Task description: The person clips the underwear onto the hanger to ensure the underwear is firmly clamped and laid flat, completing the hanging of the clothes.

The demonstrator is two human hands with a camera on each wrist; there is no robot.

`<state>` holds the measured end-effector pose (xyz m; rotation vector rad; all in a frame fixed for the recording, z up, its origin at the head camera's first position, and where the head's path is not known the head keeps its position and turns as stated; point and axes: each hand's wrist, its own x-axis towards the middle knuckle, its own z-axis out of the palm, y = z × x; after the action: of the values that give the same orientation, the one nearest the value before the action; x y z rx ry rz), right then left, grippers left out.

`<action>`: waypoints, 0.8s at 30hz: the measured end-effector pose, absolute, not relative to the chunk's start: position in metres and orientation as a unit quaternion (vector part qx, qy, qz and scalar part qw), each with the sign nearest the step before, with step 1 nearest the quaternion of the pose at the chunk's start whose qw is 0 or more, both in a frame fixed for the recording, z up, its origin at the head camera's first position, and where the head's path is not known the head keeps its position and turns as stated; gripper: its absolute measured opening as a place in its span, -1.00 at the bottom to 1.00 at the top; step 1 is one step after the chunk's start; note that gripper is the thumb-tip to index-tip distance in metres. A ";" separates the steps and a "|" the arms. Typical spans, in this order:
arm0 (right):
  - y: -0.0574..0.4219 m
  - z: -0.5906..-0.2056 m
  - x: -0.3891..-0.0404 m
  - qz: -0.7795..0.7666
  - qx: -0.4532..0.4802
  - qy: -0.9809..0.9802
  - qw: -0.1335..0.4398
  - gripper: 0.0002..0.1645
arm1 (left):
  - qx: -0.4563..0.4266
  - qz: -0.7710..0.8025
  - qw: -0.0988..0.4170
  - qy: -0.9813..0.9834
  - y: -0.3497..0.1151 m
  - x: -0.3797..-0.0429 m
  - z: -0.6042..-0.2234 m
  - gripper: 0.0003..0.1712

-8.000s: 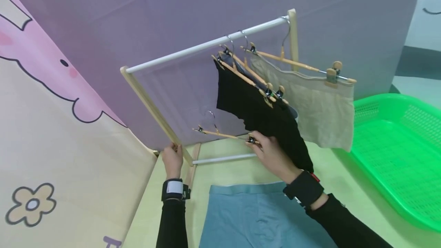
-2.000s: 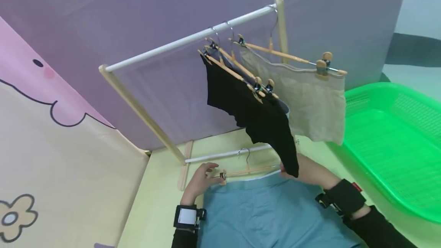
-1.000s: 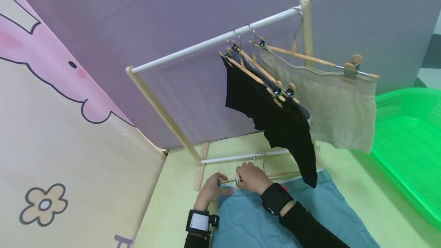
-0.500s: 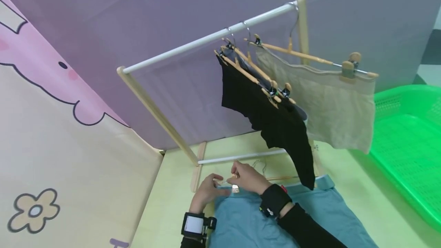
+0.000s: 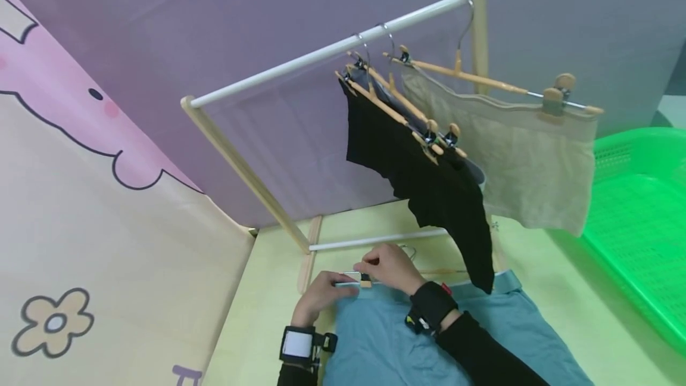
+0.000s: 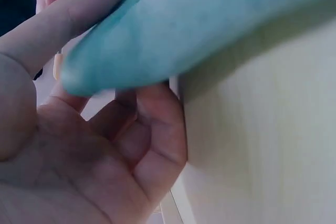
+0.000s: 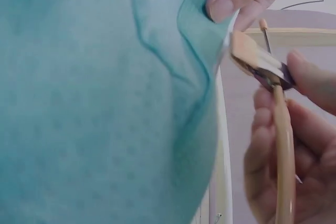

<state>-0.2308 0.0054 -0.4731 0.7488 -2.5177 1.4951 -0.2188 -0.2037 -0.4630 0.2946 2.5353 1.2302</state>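
Note:
Blue shorts (image 5: 396, 338) lie on the table, waistband toward the rack. My left hand (image 5: 320, 295) pinches the left corner of that waistband; in the left wrist view the blue cloth (image 6: 173, 30) sits between thumb and fingers. A wooden clip hanger (image 5: 442, 271) lies along the waistband, partly hidden by my right hand (image 5: 390, 268). That hand pinches the hanger's left clip (image 7: 257, 59), whose wooden tip is right at the waistband's edge in the right wrist view. The hanger's wooden bar (image 7: 284, 150) runs past the right fingers.
Over the work stands a wooden rack with a white rail (image 5: 332, 49). Black shorts (image 5: 412, 177), a grey garment behind them and beige shorts (image 5: 514, 148) hang from it on clip hangers. A green basket (image 5: 638, 189) stands at right, a patterned wall (image 5: 107, 243) at left.
Since eight seconds ago, the left hand left the rack post and the hanger came down to the shorts. The right hand moved from the hanger's right side to its left clip, now turned tip toward the waistband.

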 end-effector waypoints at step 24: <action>0.002 -0.470 -0.233 0.510 0.207 -0.829 0.099 -0.74 | 0.115 0.455 0.149 0.870 -0.204 -0.217 -0.457 -0.69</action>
<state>-0.2326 0.0017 -0.4704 0.6125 -2.4517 1.5092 -0.2165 -0.2038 -0.4568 0.3308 2.5003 1.3089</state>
